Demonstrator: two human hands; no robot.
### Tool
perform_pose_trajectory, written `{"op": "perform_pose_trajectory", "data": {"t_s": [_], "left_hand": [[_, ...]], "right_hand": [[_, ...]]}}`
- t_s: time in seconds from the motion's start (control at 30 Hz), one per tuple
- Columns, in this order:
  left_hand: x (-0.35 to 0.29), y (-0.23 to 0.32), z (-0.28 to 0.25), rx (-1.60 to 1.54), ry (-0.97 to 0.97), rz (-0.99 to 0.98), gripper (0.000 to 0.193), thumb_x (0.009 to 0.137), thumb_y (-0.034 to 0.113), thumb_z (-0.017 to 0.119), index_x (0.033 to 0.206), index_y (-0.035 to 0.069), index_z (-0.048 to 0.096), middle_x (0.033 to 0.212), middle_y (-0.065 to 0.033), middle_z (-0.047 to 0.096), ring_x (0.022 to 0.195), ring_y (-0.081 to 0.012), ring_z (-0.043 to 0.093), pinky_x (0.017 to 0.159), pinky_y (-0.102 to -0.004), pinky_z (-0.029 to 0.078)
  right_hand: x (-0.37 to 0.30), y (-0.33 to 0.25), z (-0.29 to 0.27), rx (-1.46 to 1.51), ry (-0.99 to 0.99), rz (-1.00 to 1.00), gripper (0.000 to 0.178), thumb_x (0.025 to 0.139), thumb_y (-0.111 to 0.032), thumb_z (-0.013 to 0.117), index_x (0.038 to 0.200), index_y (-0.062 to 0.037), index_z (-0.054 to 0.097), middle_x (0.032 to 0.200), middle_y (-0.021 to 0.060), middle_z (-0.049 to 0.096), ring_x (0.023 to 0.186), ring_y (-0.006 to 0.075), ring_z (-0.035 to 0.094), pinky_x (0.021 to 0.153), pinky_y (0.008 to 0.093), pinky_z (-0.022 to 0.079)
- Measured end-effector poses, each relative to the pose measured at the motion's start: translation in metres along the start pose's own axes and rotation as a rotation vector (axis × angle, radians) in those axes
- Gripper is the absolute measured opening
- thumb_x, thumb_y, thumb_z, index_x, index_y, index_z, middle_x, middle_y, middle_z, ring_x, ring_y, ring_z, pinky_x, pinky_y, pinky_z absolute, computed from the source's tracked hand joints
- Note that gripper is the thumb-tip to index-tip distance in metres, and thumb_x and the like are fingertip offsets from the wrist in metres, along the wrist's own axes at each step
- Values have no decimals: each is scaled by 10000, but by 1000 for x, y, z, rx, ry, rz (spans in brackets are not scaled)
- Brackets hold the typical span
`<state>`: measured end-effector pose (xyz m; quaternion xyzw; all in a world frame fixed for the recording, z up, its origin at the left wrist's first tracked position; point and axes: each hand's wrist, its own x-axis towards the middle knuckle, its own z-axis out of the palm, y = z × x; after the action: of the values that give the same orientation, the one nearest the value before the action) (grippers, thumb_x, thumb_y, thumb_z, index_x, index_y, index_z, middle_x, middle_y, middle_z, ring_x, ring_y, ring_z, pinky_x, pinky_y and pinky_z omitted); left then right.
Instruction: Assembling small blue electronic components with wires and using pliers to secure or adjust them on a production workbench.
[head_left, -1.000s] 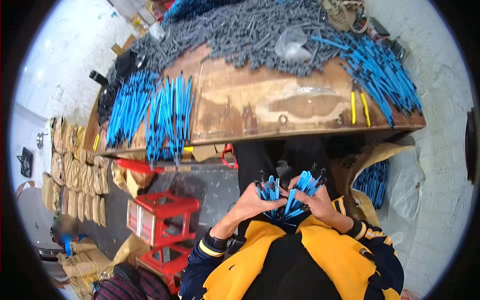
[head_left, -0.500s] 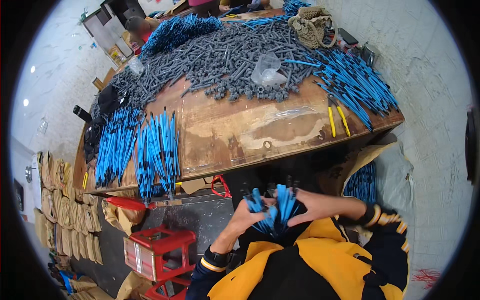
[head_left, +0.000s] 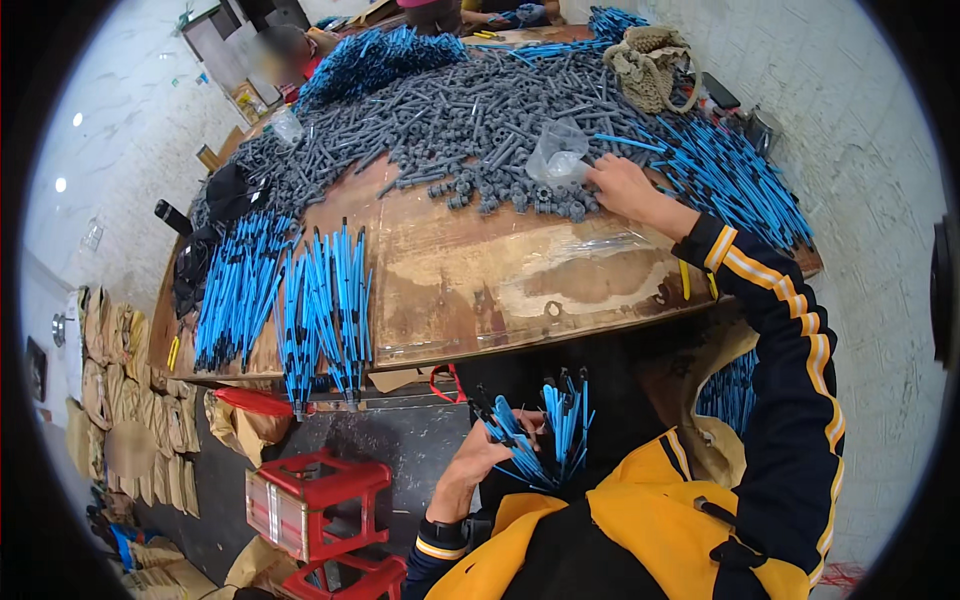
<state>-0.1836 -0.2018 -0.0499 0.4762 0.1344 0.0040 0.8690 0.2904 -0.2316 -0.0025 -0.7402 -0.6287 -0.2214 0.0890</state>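
My left hand [head_left: 478, 462] is closed around a bundle of thin blue tubes [head_left: 562, 430] with black tips, held over my lap below the table edge. The tubes fan apart into two groups above the grip. My right hand [head_left: 632, 190] is stretched far over the table, at the near right edge of a heap of grey plastic fittings [head_left: 455, 130]. Its fingers are bent together against the right side of a clear plastic bag [head_left: 560, 155]; what lies between the fingertips is hidden. Yellow-handled pliers [head_left: 686, 280] lie partly under my right forearm.
Blue tubes in bundles [head_left: 320, 310] lie at the table's left, with another pile [head_left: 735, 175] at the right. A knitted bag [head_left: 650, 70] stands at the back right. Red stools [head_left: 335, 500] and a brown sack [head_left: 715, 450] flank me. Other people sit across the table.
My right hand has left the blue tubes and reached forward and right to the bag and the grey heap. My left hand keeps hold of the bundle. The view has shifted slightly.
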Motion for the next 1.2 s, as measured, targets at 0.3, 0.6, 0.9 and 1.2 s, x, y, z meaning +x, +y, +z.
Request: {"op": "perform_pose_trajectory", "data": {"t_s": [0.3, 0.6, 0.9, 1.2], "left_hand": [[-10, 15, 54, 108, -48, -15, 197, 753, 95, 731, 884, -9, 628, 1064, -121, 612, 939, -210, 637, 854, -326, 499], [-19, 12, 59, 279, -64, 62, 289, 739, 7, 783, 938, 32, 574, 943, -57, 618, 947, -147, 615, 830, -297, 493], [-35, -3, 77, 368, 121, 94, 302, 700, -25, 804, 910, 11, 590, 964, -45, 638, 873, -114, 619, 789, -275, 504], [-31, -12, 72, 307, 26, 176, 269, 687, -5, 815, 865, 1, 613, 1010, -70, 651, 889, -122, 614, 803, -275, 504]], "right_hand": [[-10, 38, -76, 1070, 23, 696, 281, 901, -188, 669, 1145, -50, 689, 881, 24, 684, 765, 81, 634, 689, 232, 510], [-134, -229, -154, 1684, -716, 662, 331, 885, -117, 691, 1166, 33, 599, 882, 89, 679, 813, 177, 708, 718, 280, 574], [-135, -233, -171, 1802, -1049, 584, 270, 888, -168, 699, 1047, 43, 645, 896, 100, 691, 771, 182, 714, 711, 274, 570], [-137, -229, -177, 1830, -1072, 660, 246, 887, -183, 691, 997, 35, 662, 882, 90, 695, 808, 159, 701, 736, 254, 552]]}}
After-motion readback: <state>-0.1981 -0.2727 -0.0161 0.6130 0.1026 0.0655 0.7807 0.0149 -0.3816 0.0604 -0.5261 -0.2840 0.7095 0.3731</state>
